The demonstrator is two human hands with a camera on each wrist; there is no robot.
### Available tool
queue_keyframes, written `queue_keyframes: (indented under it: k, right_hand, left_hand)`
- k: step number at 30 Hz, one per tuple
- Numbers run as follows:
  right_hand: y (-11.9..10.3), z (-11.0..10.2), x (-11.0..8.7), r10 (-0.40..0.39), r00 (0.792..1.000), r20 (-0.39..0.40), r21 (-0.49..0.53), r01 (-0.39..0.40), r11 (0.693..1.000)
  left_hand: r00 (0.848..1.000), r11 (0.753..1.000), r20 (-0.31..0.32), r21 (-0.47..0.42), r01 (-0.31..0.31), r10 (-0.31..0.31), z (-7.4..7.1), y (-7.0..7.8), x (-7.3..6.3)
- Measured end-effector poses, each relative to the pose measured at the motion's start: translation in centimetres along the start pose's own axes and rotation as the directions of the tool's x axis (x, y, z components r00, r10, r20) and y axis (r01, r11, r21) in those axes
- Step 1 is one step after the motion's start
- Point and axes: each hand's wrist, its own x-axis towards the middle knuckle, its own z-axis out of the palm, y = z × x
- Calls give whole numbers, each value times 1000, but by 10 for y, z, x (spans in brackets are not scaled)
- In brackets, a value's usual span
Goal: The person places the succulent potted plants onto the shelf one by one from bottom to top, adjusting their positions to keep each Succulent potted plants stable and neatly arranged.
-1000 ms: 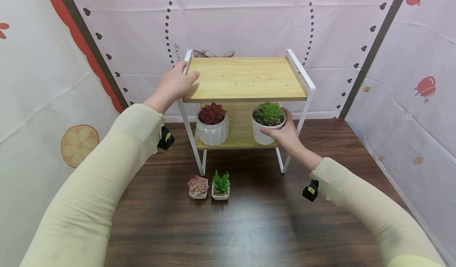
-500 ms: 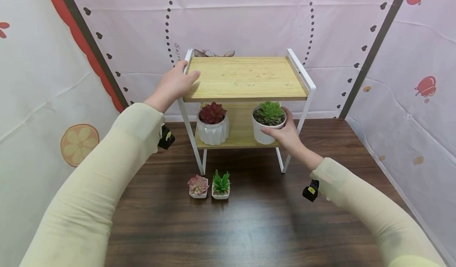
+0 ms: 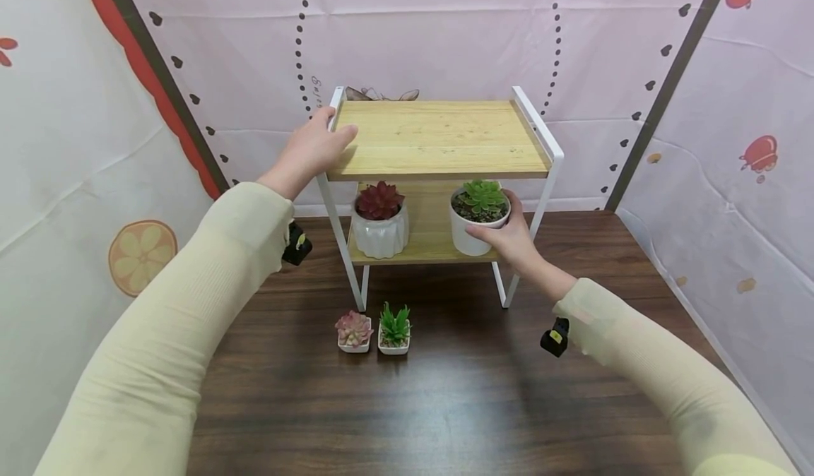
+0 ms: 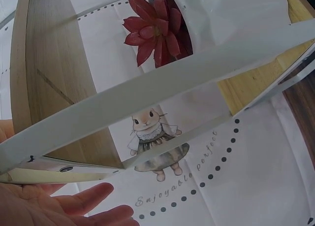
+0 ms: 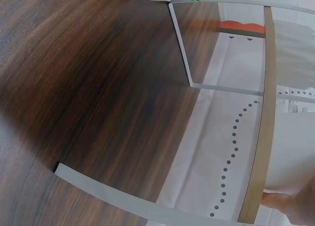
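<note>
Brown surface (image 3: 445, 405), seemingly cloth walls (image 3: 426, 45)

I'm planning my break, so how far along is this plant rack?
Looks done: the red succulent on the lower shelf. In hand: the right hand grips the smooth white pot at that shelf; the left hand rests on the rack. Probably left: the pink succulent and spiky green plant, on the table.

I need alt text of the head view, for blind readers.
A person's right hand holds a potted green succulent at a two-tier rack's lower shelf; the left hand rests on the rack's left rail. A red succulent shares that shelf. A small pink succulent and spiky green plant stand on the table.
</note>
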Motion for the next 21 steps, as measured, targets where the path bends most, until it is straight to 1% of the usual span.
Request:
queue_keyframes:
  k: [8,11,16,21]
  right_hand:
    - [0,-1,1,19,1000,12,-33,-18,999]
    - [2,-1,1,22,1000,10,-20,-21,1000]
    - [16,-1,2,29,1000,-3,23,-29,999]
    - [28,0,-4,23,1000,-9,0,-23,1000]
  left_hand:
    - [1000,1000,0,-1,6,-6,-1,0,-1]
    - [1000,1000,3,-3,2,-2,0,1,-1]
    - [1000,1000,5,-3,-3,3,0,1,0]
    - [1000,1000,2,-1,5,-5,0,0,0]
